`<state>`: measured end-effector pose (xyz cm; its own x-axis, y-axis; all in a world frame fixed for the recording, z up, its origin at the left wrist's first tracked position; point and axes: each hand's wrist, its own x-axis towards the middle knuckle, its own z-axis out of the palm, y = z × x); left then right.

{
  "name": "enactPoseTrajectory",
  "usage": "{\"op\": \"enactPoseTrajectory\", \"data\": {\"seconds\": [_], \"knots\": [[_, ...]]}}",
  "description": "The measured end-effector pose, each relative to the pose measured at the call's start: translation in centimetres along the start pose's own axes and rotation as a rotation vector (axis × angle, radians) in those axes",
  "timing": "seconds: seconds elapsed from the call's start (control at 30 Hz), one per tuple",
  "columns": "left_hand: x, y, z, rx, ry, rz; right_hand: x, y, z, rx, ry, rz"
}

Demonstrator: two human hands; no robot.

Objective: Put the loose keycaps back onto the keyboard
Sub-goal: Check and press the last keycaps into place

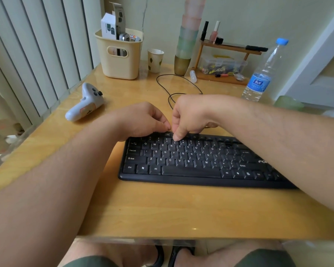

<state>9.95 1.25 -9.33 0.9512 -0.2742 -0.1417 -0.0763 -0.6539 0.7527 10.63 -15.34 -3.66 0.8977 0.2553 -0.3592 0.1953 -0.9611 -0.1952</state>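
Knees in dark green shorts (266, 257) and black sandals (179, 253) show below the desk's near edge, closest of all. Above them, a black keyboard (191, 164) lies on the wooden desk (162, 209), its far rows directly beneath the fingers of both hands. Over the upper left corner of the keyboard the left hand (143, 120) has its fingers curled inward, fingertips pinched together close to the right hand; whether a keycap sits between them is hidden. Touching or nearly touching those fingertips, the right hand (193, 114) is also curled, its thumb pointing down onto the number row near the 5 and 6 keys; what it grips, if anything, cannot be told. No loose keycap can be made out anywhere. Beyond the knuckles, a thin black cable (178, 81) loops across the desk. Far left of the left hand rests a white controller (85, 104); behind it stands a cream basket (120, 56) and a paper cup (155, 59). Right of the right hand stands a water bottle (264, 72).
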Motion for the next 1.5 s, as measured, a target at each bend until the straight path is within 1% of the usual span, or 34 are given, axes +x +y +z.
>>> {"op": "enactPoseTrajectory", "data": {"seconds": [0.13,0.23,0.4,0.5,0.67,0.73,0.9,1.0,1.13,1.2,1.27,1.33,1.4,1.43,1.5], "knots": [[0.1,-0.3,0.1,0.004,0.009,0.01,0.4,-0.7,0.0,0.006,-0.055,0.05],[0.3,-0.6,0.1,0.009,0.012,0.016,0.8,-0.4,0.1,0.052,-0.045,0.069],[0.6,-0.7,0.2,0.014,0.009,0.029,2.2,-0.2,0.3,0.101,-0.075,0.098],[0.6,-0.7,0.2,0.022,0.013,0.033,2.8,-0.6,0.5,0.078,-0.112,0.122],[0.7,-0.8,0.3,0.031,0.023,0.04,3.4,-1.3,0.7,-0.033,-0.125,0.135],[0.6,-0.7,0.3,0.03,0.025,0.042,3.2,-1.0,0.3,0.016,-0.142,0.134],[0.6,-0.5,0.2,0.042,0.041,0.056,2.4,1.6,-0.9,0.304,-0.117,0.118],[0.8,-0.3,0.3,0.077,0.062,0.07,1.9,2.9,-0.5,0.403,-0.113,0.099],[1.2,-0.3,0.3,0.111,0.071,0.066,1.8,3.9,1.3,0.32,0.04,0.011],[1.2,-0.3,0.4,0.14,0.062,0.067,1.6,4.7,1.4,0.375,0.085,-0.025],[1.4,-0.3,0.6,0.179,0.052,0.082,1.8,6.4,0.9,0.502,0.141,-0.01],[1.5,-0.2,0.7,0.212,0.051,0.1,2.7,8.5,0.2,0.557,0.306,0.028],[1.6,-0.2,0.7,0.225,0.073,0.117,4.1,10.4,-0.3,0.551,0.464,0.069],[1.6,-0.1,0.7,0.221,0.087,0.128,4.8,11.0,-0.5,0.537,0.506,0.08],[1.6,0.0,0.8,0.205,0.126,0.143,6.0,11.7,-0.9,0.5,0.525,0.075]]}}
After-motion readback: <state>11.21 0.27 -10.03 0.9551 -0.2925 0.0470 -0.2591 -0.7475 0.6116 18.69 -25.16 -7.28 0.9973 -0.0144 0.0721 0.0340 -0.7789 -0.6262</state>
